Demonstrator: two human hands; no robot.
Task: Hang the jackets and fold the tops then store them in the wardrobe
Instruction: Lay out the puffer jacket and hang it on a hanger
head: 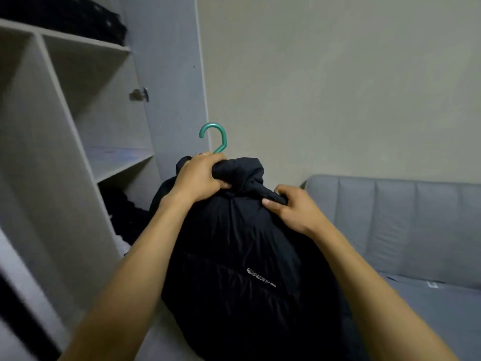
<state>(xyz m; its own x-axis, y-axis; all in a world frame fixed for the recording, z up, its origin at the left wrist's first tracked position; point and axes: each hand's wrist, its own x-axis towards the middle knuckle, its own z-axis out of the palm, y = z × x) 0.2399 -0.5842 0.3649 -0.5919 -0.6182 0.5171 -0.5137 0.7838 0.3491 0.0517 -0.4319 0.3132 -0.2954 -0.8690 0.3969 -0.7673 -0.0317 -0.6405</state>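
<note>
**Puffy black jacket held up on a green hanger beside the wardrobe**

Head view: A black padded jacket (242, 256) hung bulky and rounded in front of the person, its smooth matte shell quilted in soft horizontal seams, with a small white printed logo on the chest. It sat on a green hanger (217, 138), of which only the glossy curved plastic hook rose above the collar. The left hand (200, 178) gripped the bunched collar just below the hook, fingers curled tight into the fabric; a ring showed on one finger. The right hand (291, 207) pinched a fold of the shoulder fabric, thumb pressed over it. To the left stood the open wardrobe (86, 105), pale grey laminate with flat shelves and squared compartments; dark clothes (125, 217) lay heaped in a lower one. A grey sofa (390, 217) with smooth, channelled cushions stood to the right.
</note>
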